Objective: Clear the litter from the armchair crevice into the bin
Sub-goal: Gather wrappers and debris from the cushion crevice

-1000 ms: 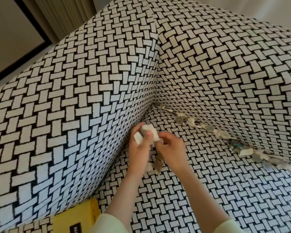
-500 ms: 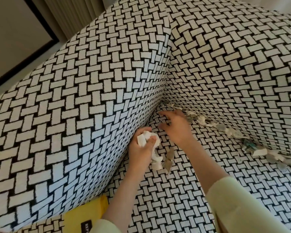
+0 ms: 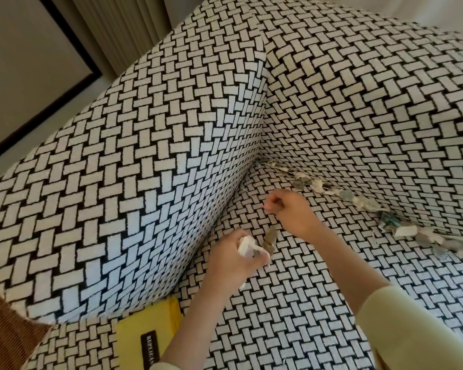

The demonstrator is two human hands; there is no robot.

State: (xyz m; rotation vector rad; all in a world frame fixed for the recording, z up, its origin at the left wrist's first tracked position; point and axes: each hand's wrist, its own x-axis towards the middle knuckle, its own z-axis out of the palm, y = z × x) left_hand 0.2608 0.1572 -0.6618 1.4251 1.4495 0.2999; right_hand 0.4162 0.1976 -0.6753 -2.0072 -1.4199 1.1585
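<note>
The armchair [image 3: 145, 161] is covered in a black-and-white woven pattern. Litter [image 3: 348, 196], paper scraps and grey round bits, lines the crevice between seat and backrest from the corner out to the right. My left hand [image 3: 233, 265] grips a bunch of white crumpled paper [image 3: 247, 245] over the seat beside the armrest. Brownish scraps [image 3: 269, 240] sit right at that bunch. My right hand [image 3: 289, 209] hovers over the seat just short of the crevice, fingertips pinched together on something small.
A yellow container with a black label [image 3: 147, 335] stands at the armchair's front left, below my left forearm. A brown woven surface [image 3: 3, 332] shows at the bottom left. Curtains [image 3: 123, 28] and a dark-framed panel lie behind the armrest.
My right hand went from my left hand out to the crevice corner and has now drawn back a little with its fingers pinched. My left hand keeps its paper bunch.
</note>
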